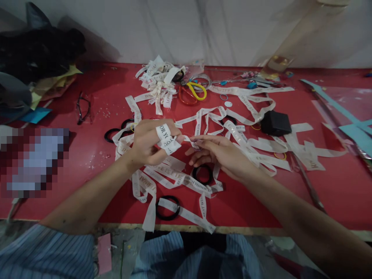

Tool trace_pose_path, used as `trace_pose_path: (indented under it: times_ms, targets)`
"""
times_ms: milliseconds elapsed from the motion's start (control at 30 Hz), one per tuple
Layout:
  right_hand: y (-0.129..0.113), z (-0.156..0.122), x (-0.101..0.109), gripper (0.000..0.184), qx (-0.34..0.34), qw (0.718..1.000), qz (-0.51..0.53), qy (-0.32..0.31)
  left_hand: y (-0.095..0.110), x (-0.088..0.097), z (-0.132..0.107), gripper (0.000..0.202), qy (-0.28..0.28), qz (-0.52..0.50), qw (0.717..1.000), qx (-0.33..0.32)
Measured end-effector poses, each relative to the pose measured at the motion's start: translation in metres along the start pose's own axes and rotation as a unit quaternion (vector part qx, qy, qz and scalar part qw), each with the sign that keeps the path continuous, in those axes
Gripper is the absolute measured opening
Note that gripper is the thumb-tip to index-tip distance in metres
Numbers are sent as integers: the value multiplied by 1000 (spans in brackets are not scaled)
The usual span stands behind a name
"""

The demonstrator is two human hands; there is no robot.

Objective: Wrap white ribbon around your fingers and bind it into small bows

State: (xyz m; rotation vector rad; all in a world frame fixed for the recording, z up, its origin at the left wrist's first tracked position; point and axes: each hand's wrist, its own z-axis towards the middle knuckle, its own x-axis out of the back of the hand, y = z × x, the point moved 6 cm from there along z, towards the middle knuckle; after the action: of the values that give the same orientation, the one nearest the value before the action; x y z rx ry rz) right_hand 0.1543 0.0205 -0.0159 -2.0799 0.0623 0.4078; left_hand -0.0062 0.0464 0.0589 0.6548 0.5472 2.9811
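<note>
My left hand [148, 140] is closed around a white printed ribbon [166, 137], part of which is looped over the fingers with dark lettering showing. A narrow stretch of the same ribbon runs across to my right hand [216, 151], whose thumb and forefinger pinch it while the other fingers curl below. Under and around both hands lie many loose printed ribbons [177, 174] in a tangle. One black ring [202, 174] sits just below my right hand, and another black ring [167, 207] is near the table's front edge, with a ribbon end across it.
On the red table [95, 174] are scissors [197, 91] with yellow and red handles, a heap of ribbons [159, 77], and a black block [276, 123] at right. Glasses [83, 107] and a blurred-out phone-like object [36, 161] lie left. A black bag [40, 50] stands back left.
</note>
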Motion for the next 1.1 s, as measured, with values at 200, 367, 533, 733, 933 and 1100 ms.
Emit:
trace_pose_path:
  times_ms: [200, 367, 533, 733, 933, 1100]
  targets:
    - [0, -1, -1, 16, -10, 1000, -8, -20, 4, -5, 1, 8, -24, 14, 999, -21]
    - [0, -1, 0, 11, 4, 999, -19, -29, 10, -9, 4, 15, -54, 28, 998, -2]
    - [2, -2, 1, 12, 10, 999, -30, -7, 12, -13, 0, 4, -62, 19, 998, -21]
    - [-1, -2, 0, 20, 25, 1000, 0, -1, 8, -16, 1, 6, -52, -23, 998, 22]
    - [-8, -1, 4, 25, 64, 998, -10, -4, -10, -16, -4, 24, -30, -90, 970, 224]
    - [-11, -1, 7, 12, 109, 986, -123, 17, -33, -23, -18, 31, 42, -221, 884, 410]
